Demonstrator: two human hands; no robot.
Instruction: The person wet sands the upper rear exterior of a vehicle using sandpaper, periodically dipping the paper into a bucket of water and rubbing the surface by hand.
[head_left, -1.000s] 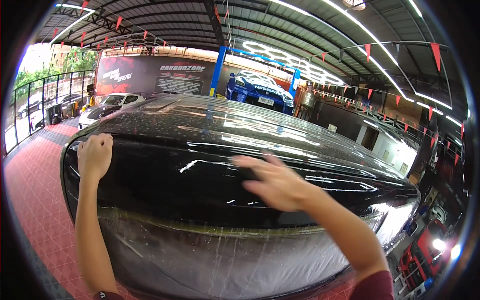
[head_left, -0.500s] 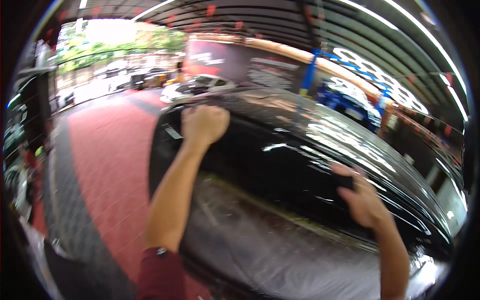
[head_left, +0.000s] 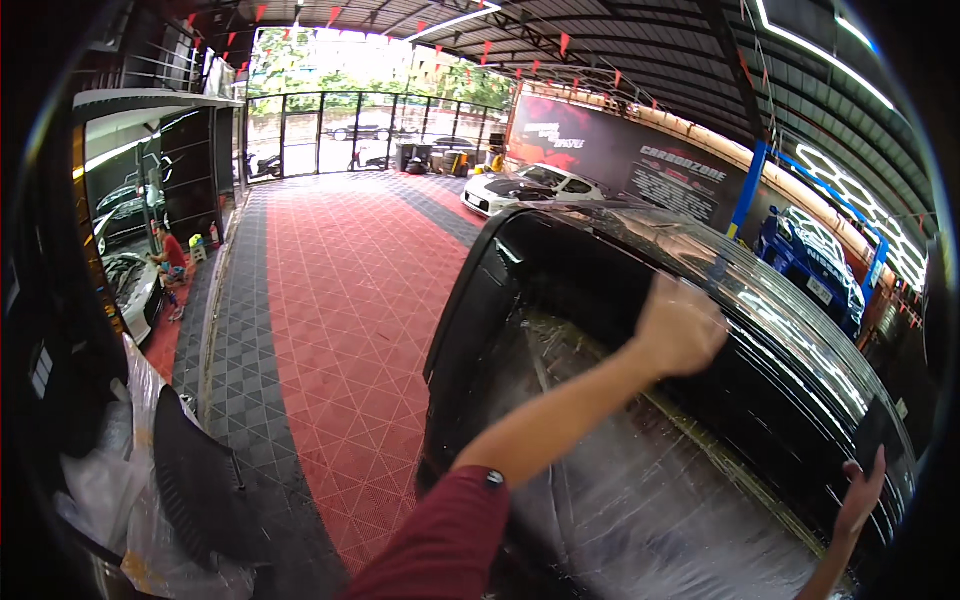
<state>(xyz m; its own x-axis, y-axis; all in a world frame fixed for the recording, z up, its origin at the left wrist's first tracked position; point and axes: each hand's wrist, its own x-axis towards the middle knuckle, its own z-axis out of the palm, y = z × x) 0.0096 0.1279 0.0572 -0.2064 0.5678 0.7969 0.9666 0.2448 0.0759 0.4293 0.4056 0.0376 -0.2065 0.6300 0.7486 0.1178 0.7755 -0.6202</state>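
A glossy black vehicle [head_left: 470, 290] fills the middle and right, with a grey, cloudy-looking surface [head_left: 640, 480] on its near side and a thin yellowish line along that surface's upper edge. My left hand [head_left: 683, 325] is closed in a fist just over the black upper edge; anything inside it is hidden. The left arm crosses in front of the grey surface. Far right, my right hand [head_left: 860, 500] is raised beside the vehicle's side, fingers and thumb around a flat black piece [head_left: 876, 432] whose exact kind I cannot make out.
Crumpled clear plastic [head_left: 150, 480] and a dark curved panel [head_left: 210, 480] are at lower left. Red and grey floor tiles [head_left: 350, 300] run beside the vehicle. Beyond stand a white car [head_left: 545, 185] and a blue car [head_left: 815, 265]. A person [head_left: 170, 255] crouches at a car far left.
The view has swung left, so the vehicle appears further right. My left fist now lies across the black upper edge, away from the corner. The right hand is near the picture's right rim.
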